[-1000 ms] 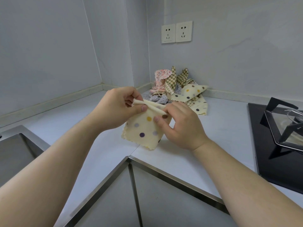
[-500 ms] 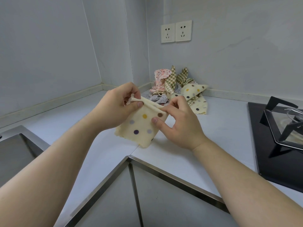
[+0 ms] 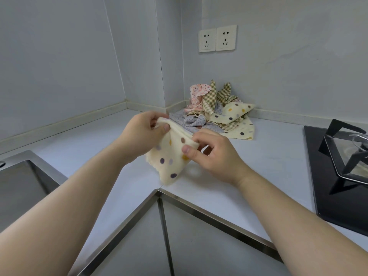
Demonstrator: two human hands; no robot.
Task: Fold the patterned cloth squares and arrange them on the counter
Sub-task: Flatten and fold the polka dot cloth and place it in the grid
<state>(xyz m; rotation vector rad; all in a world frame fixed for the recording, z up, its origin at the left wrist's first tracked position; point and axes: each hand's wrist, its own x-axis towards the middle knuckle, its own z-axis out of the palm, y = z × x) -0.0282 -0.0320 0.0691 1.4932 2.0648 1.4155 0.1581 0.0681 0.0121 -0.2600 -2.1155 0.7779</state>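
A cream cloth square with coloured dots [image 3: 169, 162] hangs folded over, held just above the grey counter [image 3: 268, 156]. My left hand [image 3: 142, 134] pinches its upper left corner between thumb and fingers. My right hand [image 3: 211, 154] pinches the upper right corner at the folded edge. The free lower corner points down toward the counter's front edge. Behind, in the wall corner, lies a loose pile of patterned cloths [image 3: 217, 110]: pink floral, green check, grey dotted and cream dotted.
A steel sink [image 3: 22, 188] sits at the left. A black hob with a metal pan support [image 3: 342, 160] is at the right. Two wall sockets [image 3: 217, 38] are above the pile. The counter's steel edge [image 3: 159, 191] forms an inner corner below the cloth.
Both hands lifted the dotted cloth a little and shifted it left; the folded top edge tilted, left corner higher, and the lower part now hangs to a point.
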